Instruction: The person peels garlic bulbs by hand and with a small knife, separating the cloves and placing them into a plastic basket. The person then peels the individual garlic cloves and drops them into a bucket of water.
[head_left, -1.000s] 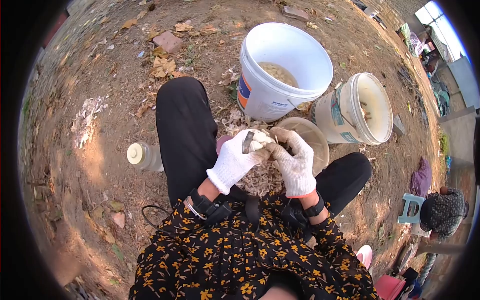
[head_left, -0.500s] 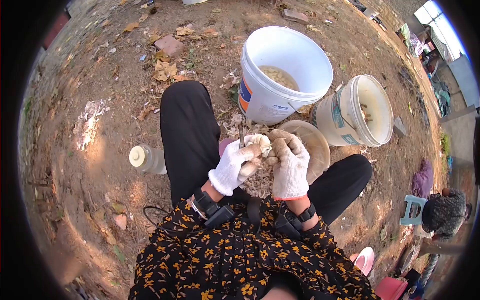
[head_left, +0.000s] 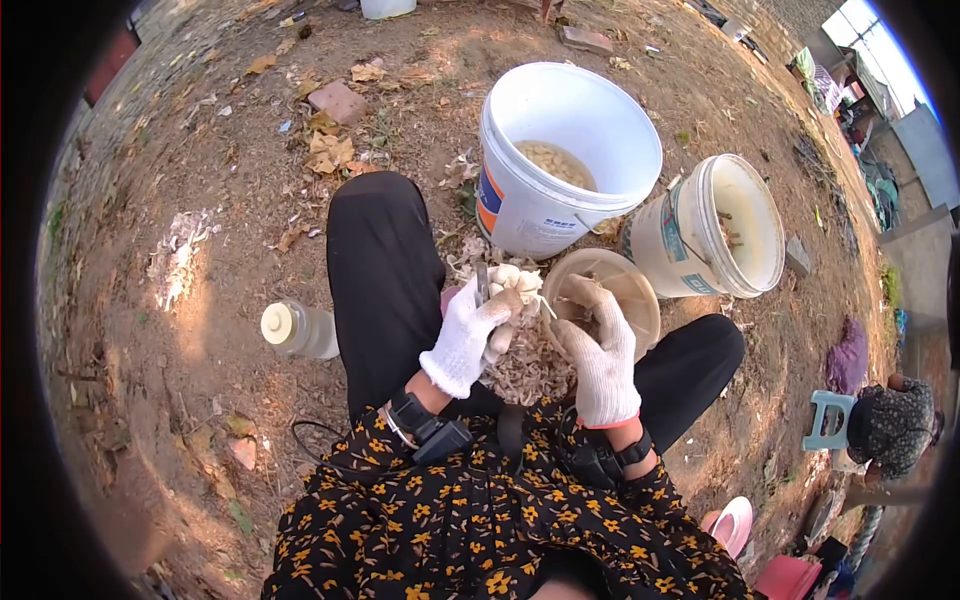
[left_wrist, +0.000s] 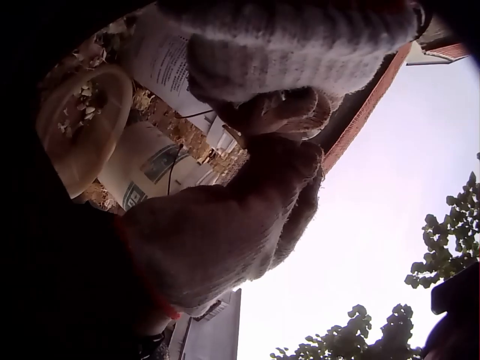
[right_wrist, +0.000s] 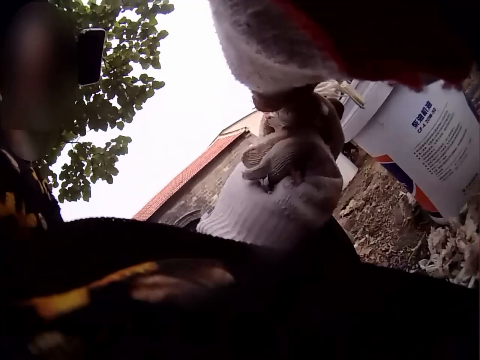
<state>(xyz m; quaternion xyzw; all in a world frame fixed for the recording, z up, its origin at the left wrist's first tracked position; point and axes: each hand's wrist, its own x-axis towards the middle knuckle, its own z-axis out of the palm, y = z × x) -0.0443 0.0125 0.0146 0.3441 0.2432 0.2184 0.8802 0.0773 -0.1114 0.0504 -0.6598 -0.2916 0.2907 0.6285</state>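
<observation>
My left hand (head_left: pixel 465 340), in a white knitted glove, grips pale garlic (head_left: pixel 515 280) with fingers and thumb. A short dark blade (head_left: pixel 482 283) stands up from the same hand. To its right is my right hand (head_left: pixel 600 350), gloved too, its thumb and fingers spread apart over the edge of a beige bowl (head_left: pixel 652 325). A thin pale strand shows between the garlic and the right thumb. Garlic skins (head_left: pixel 525 368) lie heaped below both hands. In the left wrist view the gloves overlap and hide the garlic.
Ahead stands a white bucket (head_left: pixel 530 220) with pale pieces in liquid. A second bucket (head_left: pixel 665 240) leans beside it. A lidded jar (head_left: pixel 312 332) is left of my knee. Bricks (head_left: pixel 338 102) and leaves lie on the dirt. At right, another person (head_left: pixel 890 425) is near a blue stool (head_left: pixel 826 420).
My right hand was at the garlic with its fingers pinching; it has drawn off to the right and its fingers have spread. The left hand keeps hold of garlic and blade.
</observation>
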